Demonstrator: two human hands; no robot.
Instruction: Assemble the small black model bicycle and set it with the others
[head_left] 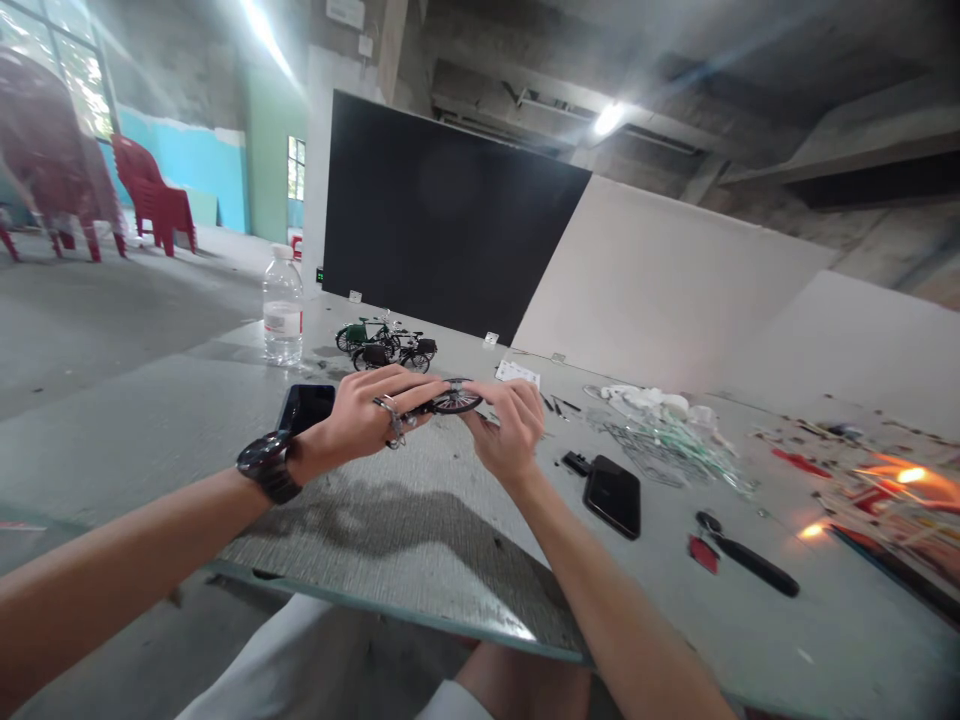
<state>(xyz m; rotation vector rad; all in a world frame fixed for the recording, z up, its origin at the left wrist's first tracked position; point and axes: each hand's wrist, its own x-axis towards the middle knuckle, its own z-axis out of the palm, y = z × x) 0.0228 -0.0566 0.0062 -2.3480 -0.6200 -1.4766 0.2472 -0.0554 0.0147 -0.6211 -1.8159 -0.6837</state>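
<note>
I see a toy bicycle, partly hidden, held tilted: black-tyred wheel toward three o'clock, silvery parts toward nine.

Wheel before the miniature bicycles on the table, bottle to the bicycles' left, tangle to the right.

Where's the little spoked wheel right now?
In the head view, the spoked wheel is near the centre, held between your left hand and right hand, in front of the miniature bicycles.
</note>
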